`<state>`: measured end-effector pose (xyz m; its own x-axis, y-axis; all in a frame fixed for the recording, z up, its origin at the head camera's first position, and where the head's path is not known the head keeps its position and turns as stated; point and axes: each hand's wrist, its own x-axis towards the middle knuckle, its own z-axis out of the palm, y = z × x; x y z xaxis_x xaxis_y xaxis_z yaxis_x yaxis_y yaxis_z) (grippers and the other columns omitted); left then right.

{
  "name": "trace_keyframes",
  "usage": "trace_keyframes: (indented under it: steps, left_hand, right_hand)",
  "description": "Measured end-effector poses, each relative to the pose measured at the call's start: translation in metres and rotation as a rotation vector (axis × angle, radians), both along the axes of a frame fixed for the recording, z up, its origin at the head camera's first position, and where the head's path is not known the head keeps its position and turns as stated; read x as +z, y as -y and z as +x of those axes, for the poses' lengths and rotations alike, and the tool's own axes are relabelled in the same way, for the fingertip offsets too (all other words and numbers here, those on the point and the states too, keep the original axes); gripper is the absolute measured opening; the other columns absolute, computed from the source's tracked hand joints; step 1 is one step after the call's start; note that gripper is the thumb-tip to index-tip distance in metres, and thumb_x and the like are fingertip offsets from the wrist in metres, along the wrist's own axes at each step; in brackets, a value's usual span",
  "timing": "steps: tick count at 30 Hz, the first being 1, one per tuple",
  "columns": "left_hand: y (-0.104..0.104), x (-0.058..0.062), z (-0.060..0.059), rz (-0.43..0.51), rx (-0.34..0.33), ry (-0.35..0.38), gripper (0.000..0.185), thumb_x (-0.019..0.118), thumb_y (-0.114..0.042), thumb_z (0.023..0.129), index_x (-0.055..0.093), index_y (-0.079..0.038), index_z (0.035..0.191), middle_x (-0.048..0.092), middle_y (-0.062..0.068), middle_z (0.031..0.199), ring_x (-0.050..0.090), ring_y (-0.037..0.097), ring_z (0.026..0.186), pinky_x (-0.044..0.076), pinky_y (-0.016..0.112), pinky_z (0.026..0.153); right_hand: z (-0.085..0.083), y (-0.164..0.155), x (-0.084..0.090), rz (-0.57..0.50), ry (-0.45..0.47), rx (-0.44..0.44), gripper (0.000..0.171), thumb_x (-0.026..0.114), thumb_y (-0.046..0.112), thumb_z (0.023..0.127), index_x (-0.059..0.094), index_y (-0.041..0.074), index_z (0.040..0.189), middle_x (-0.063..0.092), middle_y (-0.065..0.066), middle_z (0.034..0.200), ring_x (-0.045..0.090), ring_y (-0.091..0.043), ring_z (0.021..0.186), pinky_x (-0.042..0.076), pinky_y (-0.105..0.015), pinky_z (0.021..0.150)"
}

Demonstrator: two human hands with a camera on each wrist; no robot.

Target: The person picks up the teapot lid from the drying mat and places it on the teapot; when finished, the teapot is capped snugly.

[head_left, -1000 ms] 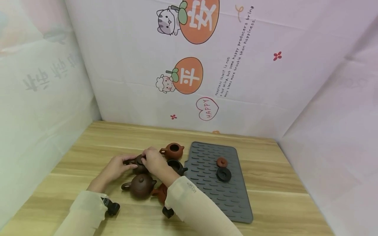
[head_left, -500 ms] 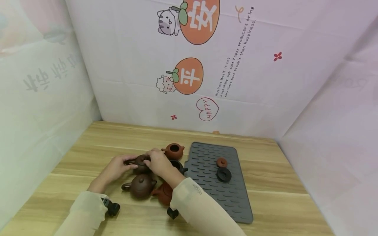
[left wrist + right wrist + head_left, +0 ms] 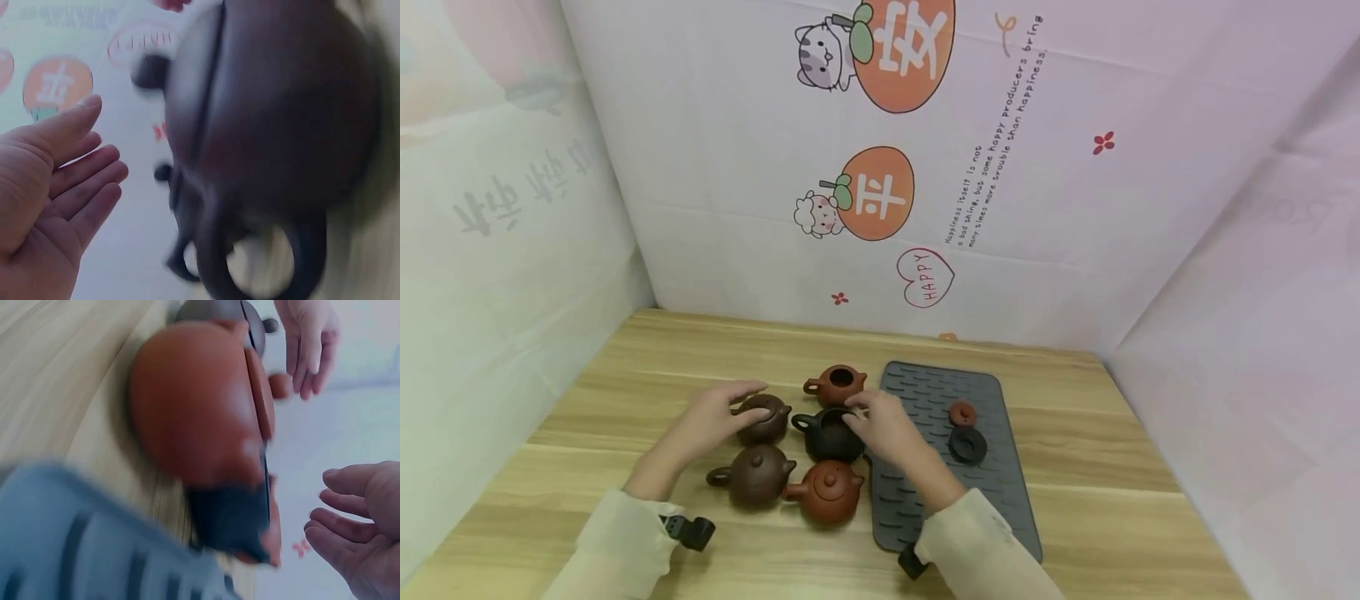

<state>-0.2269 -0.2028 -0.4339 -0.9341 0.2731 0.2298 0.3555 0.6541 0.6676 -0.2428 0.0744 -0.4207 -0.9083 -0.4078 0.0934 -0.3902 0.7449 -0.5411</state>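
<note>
My left hand (image 3: 709,422) hovers with loose fingers over a small dark brown lidded teapot (image 3: 764,429). Nothing lies in its grasp in the left wrist view, where a larger brown lidded teapot (image 3: 281,112) looms close. My right hand (image 3: 889,427) is at the right side of a lidless black teapot (image 3: 827,446), fingertips overlapping its rim in the head view. The right wrist view shows that hand (image 3: 362,525) with relaxed, bent fingers and nothing held. A red-brown lidded teapot (image 3: 829,497) stands in front, and a lidless red-brown teapot (image 3: 827,390) behind.
A grey ridged mat (image 3: 940,492) lies right of the teapots. On it rest a small red-brown lid (image 3: 962,413) and a larger black lid (image 3: 967,446). White printed cloth walls (image 3: 760,250) enclose the wooden table (image 3: 1097,467) at the back and sides.
My right hand has left the small dark brown teapot and moved right, over beside the black one. My left hand has let go of the small teapot and risen slightly.
</note>
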Motion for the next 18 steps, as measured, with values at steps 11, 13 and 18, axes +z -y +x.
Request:
trace_keyframes:
  steps: [11,13,18]
  left_hand:
    - [-0.045,0.007,-0.005,-0.066,-0.168,0.069,0.043,0.071,-0.017,0.091,0.061,0.001,0.129,0.062,0.018,0.123,0.059,0.032,0.108,0.048,0.049,0.091]
    - [-0.051,0.008,-0.008,-0.093,-0.171,0.110,0.045,0.071,-0.017,0.092,0.059,0.001,0.131,0.061,0.017,0.124,0.059,0.032,0.107,0.049,0.049,0.090]
    - [-0.065,0.006,-0.015,-0.155,-0.162,0.186,0.047,0.070,-0.018,0.092,0.057,0.002,0.133,0.058,0.017,0.130,0.055,0.035,0.118,0.047,0.050,0.094]
  right_hand:
    - [0.011,-0.082,-0.009,-0.036,-0.111,-0.154,0.021,0.073,0.008,0.088,0.072,0.002,0.108,0.065,-0.012,0.108,0.066,-0.027,0.093,0.057,-0.038,0.075]
    - [0.012,-0.094,-0.011,-0.033,-0.126,-0.188,0.020,0.074,0.006,0.087,0.072,0.001,0.106,0.066,-0.012,0.106,0.066,-0.027,0.092,0.057,-0.038,0.075]
    - [0.015,-0.121,-0.019,-0.030,-0.110,-0.262,0.022,0.074,0.007,0.087,0.072,0.001,0.107,0.065,-0.013,0.107,0.066,-0.028,0.092,0.056,-0.040,0.075]
